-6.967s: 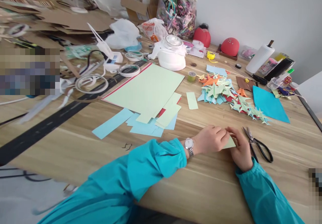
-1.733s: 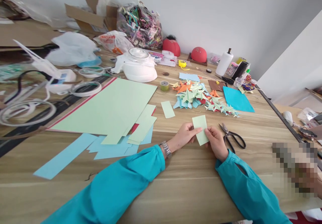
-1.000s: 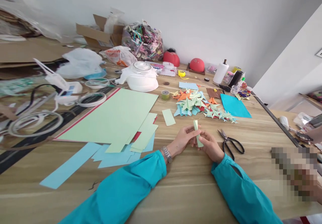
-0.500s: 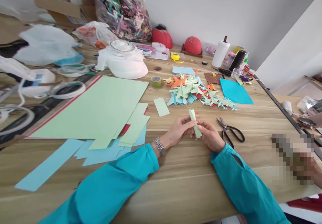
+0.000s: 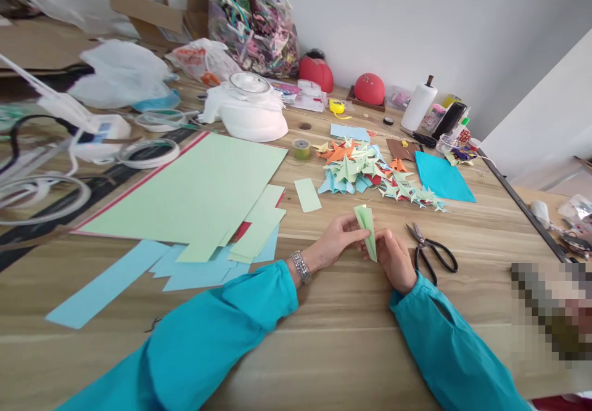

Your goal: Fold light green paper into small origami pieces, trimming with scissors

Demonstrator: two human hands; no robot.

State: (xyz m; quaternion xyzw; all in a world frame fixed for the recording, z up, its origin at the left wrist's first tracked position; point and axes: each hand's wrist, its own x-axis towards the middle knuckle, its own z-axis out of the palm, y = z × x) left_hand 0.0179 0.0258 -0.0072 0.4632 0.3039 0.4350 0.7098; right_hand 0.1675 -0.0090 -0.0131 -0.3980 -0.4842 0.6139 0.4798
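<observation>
Both my hands hold a small pale green paper piece [image 5: 367,228], folded narrow and standing up between them just above the wooden table [image 5: 361,337]. My left hand [image 5: 337,241], with a watch at the wrist, pinches its left side. My right hand [image 5: 394,260] grips its lower right edge. Both sleeves are teal. Black scissors [image 5: 433,252] lie right beside my right hand. A loose green paper strip [image 5: 308,195] lies just beyond my left hand.
A heap of folded paper shapes [image 5: 370,174] lies ahead, next to a teal sheet [image 5: 441,177]. A large green sheet [image 5: 194,189] and blue strips [image 5: 185,269] spread left. A white bowl-like container [image 5: 247,115], tape rolls, bags and boxes crowd the far side.
The flat green rectangle I held up has been folded lengthwise into a narrow piece, and its top now opens into a point. My hands stay at the same spot.
</observation>
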